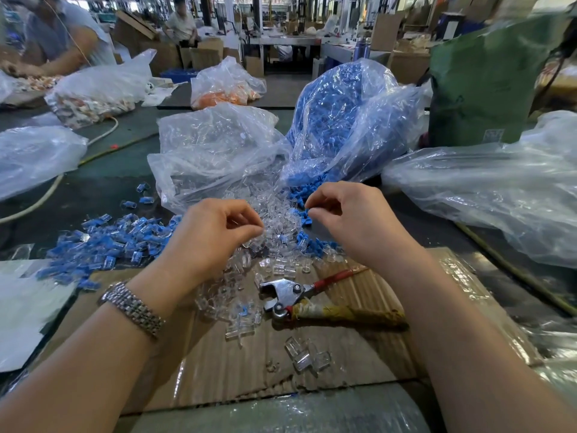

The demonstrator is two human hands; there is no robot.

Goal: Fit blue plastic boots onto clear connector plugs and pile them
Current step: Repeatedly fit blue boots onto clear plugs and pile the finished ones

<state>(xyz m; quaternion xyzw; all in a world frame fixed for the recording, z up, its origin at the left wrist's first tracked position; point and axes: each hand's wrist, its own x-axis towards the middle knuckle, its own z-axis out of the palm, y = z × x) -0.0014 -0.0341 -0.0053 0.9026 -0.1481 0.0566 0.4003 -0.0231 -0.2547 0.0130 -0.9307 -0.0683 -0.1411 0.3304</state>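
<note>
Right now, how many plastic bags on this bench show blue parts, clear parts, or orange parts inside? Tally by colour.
Blue parts: 1, the blue bag
Clear parts: 1, the clear bag
Orange parts: 1, the orange bag
Total: 3

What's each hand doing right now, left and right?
Left hand: fingers curled, pinching what looks like a clear connector plug over the clear pile.
Right hand: fingers curled in a pinch; whether it holds anything cannot be told.

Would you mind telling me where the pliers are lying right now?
In the head view, the pliers lie on the cardboard sheet, just right of centre, below the loose clear plugs and between the two forearms.
</note>
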